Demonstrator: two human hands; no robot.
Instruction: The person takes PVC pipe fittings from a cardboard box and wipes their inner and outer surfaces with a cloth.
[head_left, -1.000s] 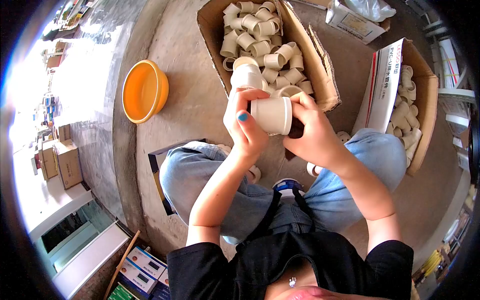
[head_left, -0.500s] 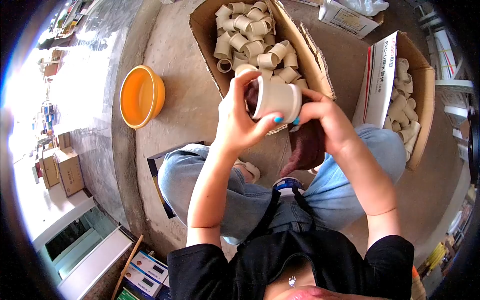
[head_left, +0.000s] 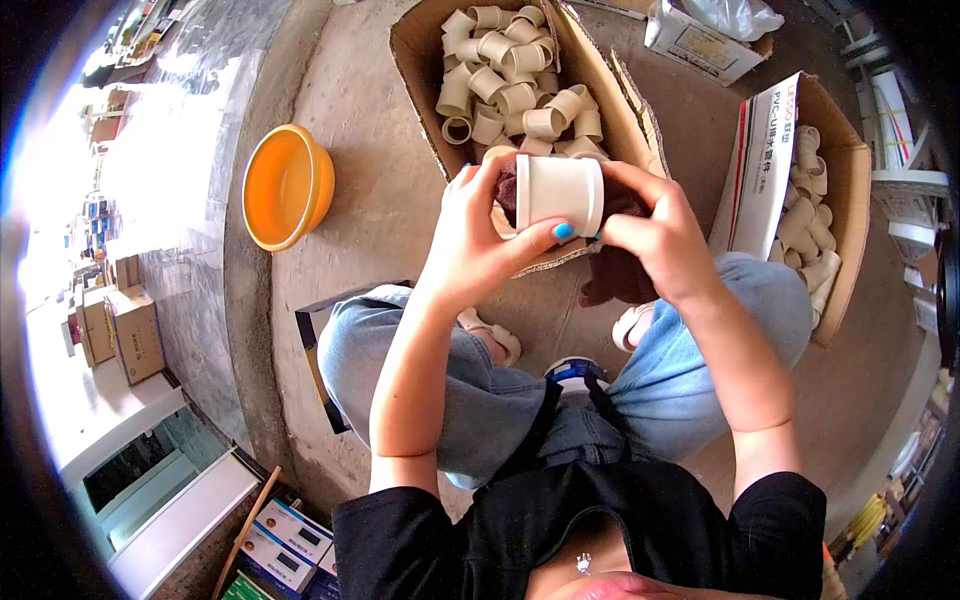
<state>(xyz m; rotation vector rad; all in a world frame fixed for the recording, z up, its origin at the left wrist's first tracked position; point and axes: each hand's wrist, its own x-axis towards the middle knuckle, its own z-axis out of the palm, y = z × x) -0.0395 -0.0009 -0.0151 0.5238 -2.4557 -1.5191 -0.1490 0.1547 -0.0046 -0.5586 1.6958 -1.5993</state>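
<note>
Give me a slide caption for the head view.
Left hand and right hand hold a white fitting, brown cloth at both ends, near a box of fittings.

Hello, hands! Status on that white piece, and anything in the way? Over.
Left hand gripping white fitting. Right hand at its right end, holding brown cloth. Cloth showing at both ends. Nothing visibly in the way.
</note>
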